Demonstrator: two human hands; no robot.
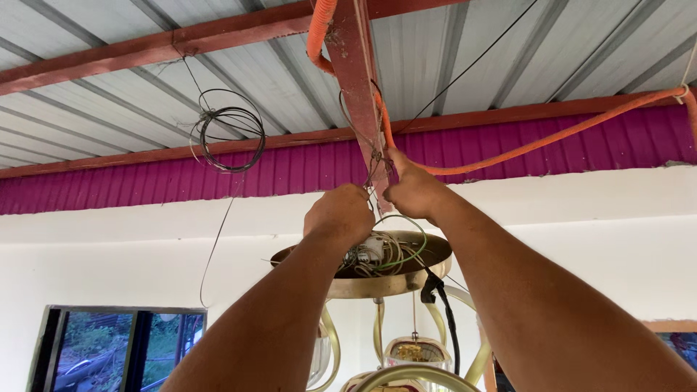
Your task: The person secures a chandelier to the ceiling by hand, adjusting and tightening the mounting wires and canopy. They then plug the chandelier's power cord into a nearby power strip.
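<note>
Head view looks up at a corrugated metal roof [450, 65] crossed by red beams. Both hands are raised to one red beam [357, 87] that runs toward the camera. The left hand [340, 216] is closed in a fist around thin wires [372, 190] just below the beam. The right hand [412, 190] is closed too, pinching the same wires against the beam's lower end, the two hands almost touching. Directly under them hangs a brass chandelier [392, 284], its round top cup open and full of white and green wiring [385, 254]. A black cable [444, 312] drops from the cup's right side. An orange conduit [552, 134] runs along the beam and off to the right. A coil of dark wire [231, 131] hangs from the roof at left, well apart from the hands. A window [116, 348] sits low on the white wall.
</note>
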